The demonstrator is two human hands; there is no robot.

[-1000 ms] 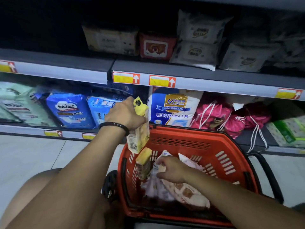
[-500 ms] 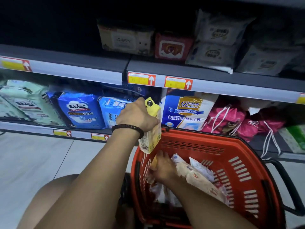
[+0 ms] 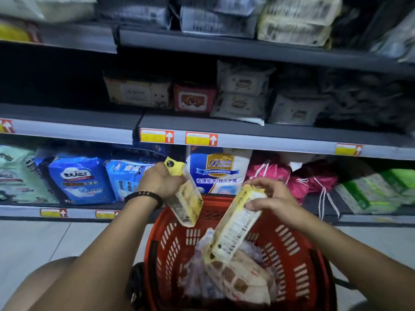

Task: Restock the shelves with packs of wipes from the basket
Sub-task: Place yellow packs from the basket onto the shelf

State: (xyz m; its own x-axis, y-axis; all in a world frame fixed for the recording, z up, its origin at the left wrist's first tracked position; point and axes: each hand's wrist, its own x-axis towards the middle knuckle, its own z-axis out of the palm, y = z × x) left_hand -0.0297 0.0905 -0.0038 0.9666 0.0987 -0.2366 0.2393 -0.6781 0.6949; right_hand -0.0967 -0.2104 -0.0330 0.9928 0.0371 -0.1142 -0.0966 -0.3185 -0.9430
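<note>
While several packs point(image 3: 238, 281) lie in the red basket point(image 3: 289, 250) below both hands, the right hand point(image 3: 271, 198) grips a yellow pack point(image 3: 238, 223) just above them and the left hand point(image 3: 161, 180) clasps a second yellow pack point(image 3: 187, 205) beside it; neither is shelved yet. Beyond the hands, the wipes shelf point(image 3: 269, 136) seems, through blur, partly filled.

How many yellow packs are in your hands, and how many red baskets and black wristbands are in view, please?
Yellow packs: 2, left pack in the left hand, right pack in the right hand
Red basket: 1
Black wristband: 1
Total: 4
</note>
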